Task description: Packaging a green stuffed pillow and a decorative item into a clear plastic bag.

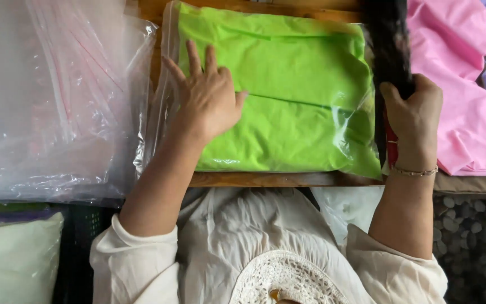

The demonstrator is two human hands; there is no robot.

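The left hand (209, 95) lies open, palm flat on the folded green cloth (288, 112) inside a clear plastic bag (167, 84) on the wooden surface (265, 179). The right hand (414, 112) is closed around the bag's right edge. Pressing evenly from the centre toward that edge would best push air out without wrinkling. Pink fabric (462, 101) lies just beside.

The left hand (208, 98) lies flat at centre frame, palm down, fingers spread toward the upper left. The right hand (413, 115), at right of frame, is curled closed, wrist braceleted.
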